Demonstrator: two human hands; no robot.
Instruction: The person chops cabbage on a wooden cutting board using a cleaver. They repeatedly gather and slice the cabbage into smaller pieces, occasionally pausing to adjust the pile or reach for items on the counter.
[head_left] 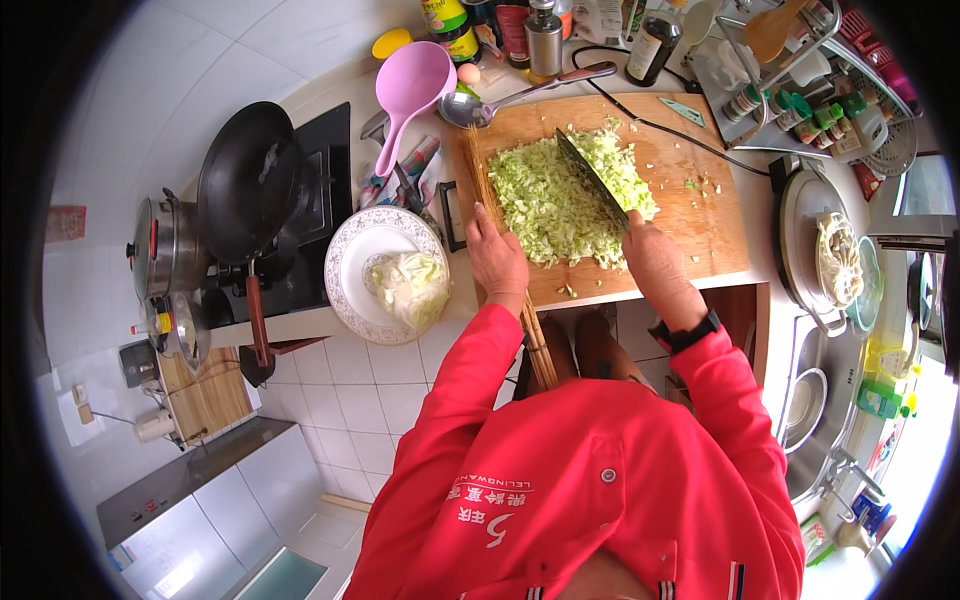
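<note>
In my right hand (pixel 660 265) is the handle of a kitchen knife (pixel 590 178), its dark blade angled across a heap of finely chopped pale green cabbage (pixel 540 205). The heap covers much of a wooden cutting board (pixel 715 225). My left hand (pixel 500 258) is closed around a long, narrow bundle of straw-coloured stalks (pixel 538 350) that runs along the board's left edge and reaches back toward my body. It may be a mat seen edge-on. Left of that hand, a patterned white plate (pixel 345 250) holds a piece of cabbage (pixel 412 288).
A black wok (pixel 250 180) sits over the stove at left, its handle toward me. Behind the board lie a metal ladle (pixel 465 110), a pink dipper (pixel 415 80) and several bottles. A black cord (pixel 690 140) crosses the board's far right. A lidded round pot (pixel 815 240) and the sink (pixel 825 440) are at right.
</note>
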